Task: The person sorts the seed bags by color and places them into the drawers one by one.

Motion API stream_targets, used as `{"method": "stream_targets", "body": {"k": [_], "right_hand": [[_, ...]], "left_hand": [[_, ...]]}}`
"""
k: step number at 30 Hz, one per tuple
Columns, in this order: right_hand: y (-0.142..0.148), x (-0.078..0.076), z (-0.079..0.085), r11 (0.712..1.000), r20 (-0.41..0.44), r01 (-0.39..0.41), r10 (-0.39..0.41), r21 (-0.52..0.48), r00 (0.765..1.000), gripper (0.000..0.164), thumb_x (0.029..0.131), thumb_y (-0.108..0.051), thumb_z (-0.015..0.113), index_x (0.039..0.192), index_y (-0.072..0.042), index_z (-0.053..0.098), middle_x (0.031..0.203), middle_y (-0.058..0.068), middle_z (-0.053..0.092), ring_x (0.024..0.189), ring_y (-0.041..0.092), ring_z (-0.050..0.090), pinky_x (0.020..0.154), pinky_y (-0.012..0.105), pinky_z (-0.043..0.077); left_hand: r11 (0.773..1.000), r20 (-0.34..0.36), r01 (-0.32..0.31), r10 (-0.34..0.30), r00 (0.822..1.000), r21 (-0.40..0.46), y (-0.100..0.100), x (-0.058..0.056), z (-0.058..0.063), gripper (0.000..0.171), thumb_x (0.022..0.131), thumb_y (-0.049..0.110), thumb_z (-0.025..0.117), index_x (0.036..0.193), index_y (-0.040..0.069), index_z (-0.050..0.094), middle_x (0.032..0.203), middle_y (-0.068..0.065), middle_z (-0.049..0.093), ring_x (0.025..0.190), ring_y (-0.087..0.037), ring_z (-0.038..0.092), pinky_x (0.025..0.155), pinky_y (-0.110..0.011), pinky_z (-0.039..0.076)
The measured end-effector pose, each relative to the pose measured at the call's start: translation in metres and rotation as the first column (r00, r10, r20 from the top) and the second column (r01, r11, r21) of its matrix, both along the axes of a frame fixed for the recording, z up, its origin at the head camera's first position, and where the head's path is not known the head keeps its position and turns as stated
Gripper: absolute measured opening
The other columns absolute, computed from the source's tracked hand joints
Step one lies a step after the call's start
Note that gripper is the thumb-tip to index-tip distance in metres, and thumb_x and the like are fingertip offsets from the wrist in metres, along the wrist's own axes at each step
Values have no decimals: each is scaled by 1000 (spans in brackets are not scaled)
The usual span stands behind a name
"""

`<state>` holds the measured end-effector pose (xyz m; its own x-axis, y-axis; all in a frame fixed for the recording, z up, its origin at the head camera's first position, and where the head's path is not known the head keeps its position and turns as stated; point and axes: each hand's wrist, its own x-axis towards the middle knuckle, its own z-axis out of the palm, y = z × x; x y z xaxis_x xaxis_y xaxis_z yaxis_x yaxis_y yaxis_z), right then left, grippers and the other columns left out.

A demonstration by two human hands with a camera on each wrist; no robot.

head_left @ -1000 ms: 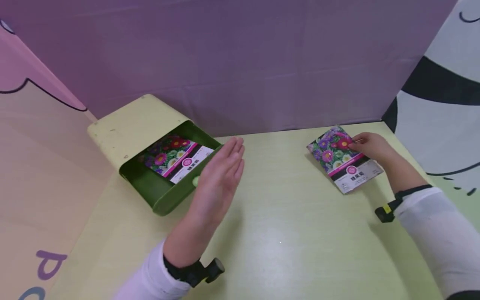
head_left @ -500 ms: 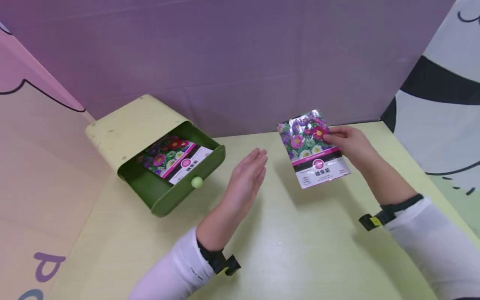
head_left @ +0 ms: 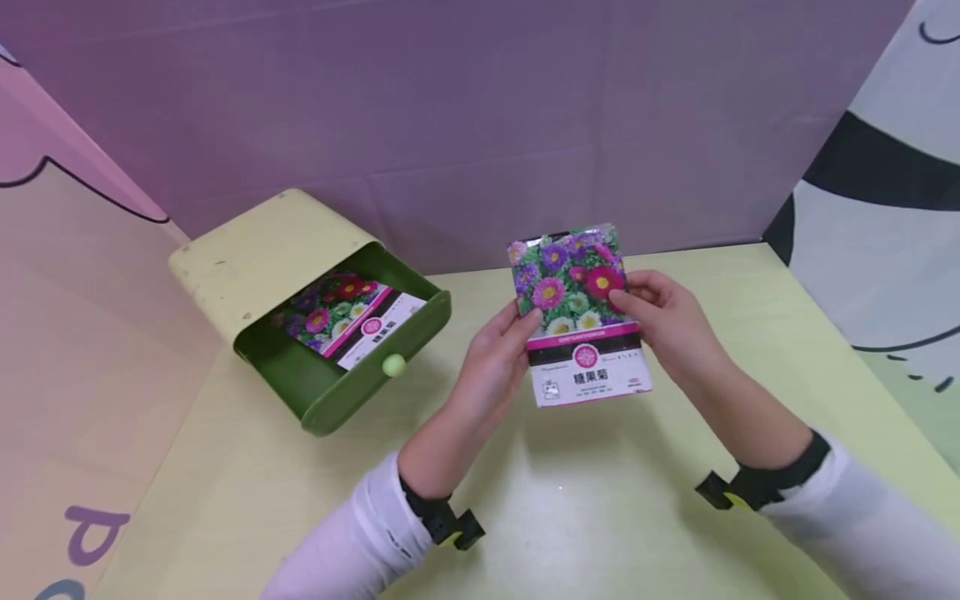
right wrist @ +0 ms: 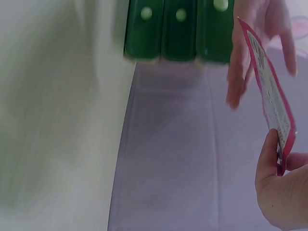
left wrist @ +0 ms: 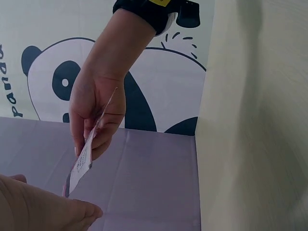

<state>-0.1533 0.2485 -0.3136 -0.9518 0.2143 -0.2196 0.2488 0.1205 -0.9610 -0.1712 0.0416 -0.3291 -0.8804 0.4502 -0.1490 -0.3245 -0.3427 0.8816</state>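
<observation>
A seed packet (head_left: 588,342) printed with colourful daisy-like flowers is held upright above the table, its front facing me. My right hand (head_left: 671,325) pinches its right edge, thumb in front and fingers behind. At the left edge is my left hand (head_left: 491,358), its thumb lying over the packet's front; its other fingers are mostly hidden behind. In the right wrist view the left hand (right wrist: 252,43) straddles the packet (right wrist: 272,96), which the right hand (right wrist: 281,192) grips. The left wrist view shows the packet (left wrist: 84,163) nearly edge-on.
To the left stands a cream cabinet (head_left: 262,250) with its green drawer (head_left: 352,392) pulled out. A similar packet (head_left: 367,325) lies inside that drawer. Several green drawer fronts (right wrist: 179,33) with round knobs appear in the right wrist view. A purple wall covering (head_left: 480,142) backs the table (head_left: 570,533).
My right hand has carried the packet leftward and turned it upright. My left hand has moved from beside the drawer front to the packet's left edge. The drawer stays pulled out.
</observation>
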Motion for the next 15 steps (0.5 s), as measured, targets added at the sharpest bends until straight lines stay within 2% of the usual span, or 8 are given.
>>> {"method": "stream_targets", "body": {"k": [2,4,6,9,15], "right_hand": [[-7,5,0,1000,-10,-16,16,-16,1000,19,97,-29,58,111,-17,53,102,-6,58,89,5,61,78,15,55],[-12,9,0,999,-17,-31,31,-20,999,20,97,-28,58,112,-15,53,100,-7,59,88,5,61,77,16,55],[-17,12,1,999,-23,-47,47,-11,999,22,97,-28,58,114,-14,53,99,-8,60,88,5,62,77,16,56],[-21,15,2,998,-29,-63,63,2,998,28,97,-28,58,118,-10,52,101,-7,60,88,5,62,78,17,56],[-24,18,6,996,-38,-82,83,38,996,34,98,-28,58,122,-6,51,102,-5,60,88,6,62,78,17,56]], "left_hand": [[1000,-3,-4,4,1000,-12,0,0,-1,47,100,19,51,141,-3,42,129,-22,59,105,-21,65,99,-33,51],[999,16,-15,16,1000,-41,0,0,-2,41,99,19,53,135,-1,49,119,-21,65,88,-15,68,88,-31,56],[997,34,-17,19,999,-70,-1,1,-3,38,99,19,55,132,1,52,111,-19,69,79,-12,68,80,-31,58],[995,64,-7,14,998,-103,-3,3,-4,36,98,19,56,130,3,54,106,-17,70,75,-13,69,76,-32,60],[991,26,1,2,1000,-130,-8,5,-4,35,98,18,55,129,2,56,109,-22,69,75,-14,69,76,-34,60]]}}
